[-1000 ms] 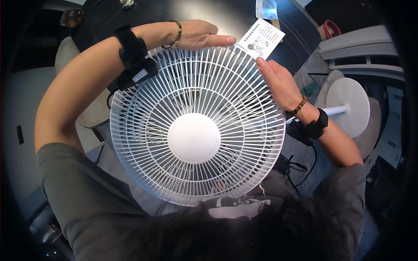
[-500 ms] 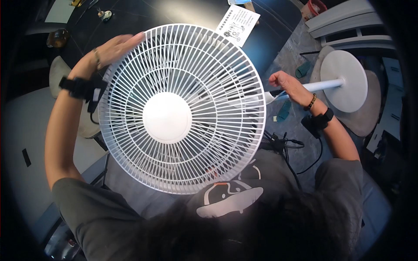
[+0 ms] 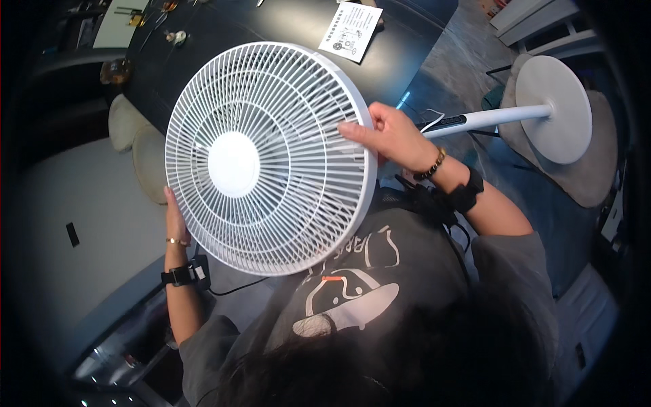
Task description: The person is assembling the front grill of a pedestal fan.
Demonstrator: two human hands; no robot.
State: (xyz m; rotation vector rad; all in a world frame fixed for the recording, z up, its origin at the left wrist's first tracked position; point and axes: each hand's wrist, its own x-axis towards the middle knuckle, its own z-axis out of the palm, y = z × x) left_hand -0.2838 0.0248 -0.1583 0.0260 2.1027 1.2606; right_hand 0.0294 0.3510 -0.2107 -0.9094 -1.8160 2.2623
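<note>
A white electric fan [image 3: 234,165] is tilted in front of my chest, its round wire guard facing up at me. My right hand [image 3: 400,139] grips the guard's right rim, thumb on the front bars and the other fingers behind the edge. At the lower left rim, my left hand [image 3: 175,216] supports the guard; most of its fingers are hidden behind it. From behind the guard the white pole [image 3: 498,117] runs out to the right, with a dark control panel [image 3: 449,123] along it. At its end is the disc-shaped base [image 3: 554,108], turned on its side.
An instruction sheet [image 3: 350,32] lies on the dark table [image 3: 271,22] ahead. Beige chairs [image 3: 600,149] stand at the right, beneath the base, and at the left [image 3: 148,163]. Black cables hang near my waist.
My right hand has moved left onto the guard's rim. My left hand has gone from the upper left rim down to the lower left. The guard has turned partly sideways.
</note>
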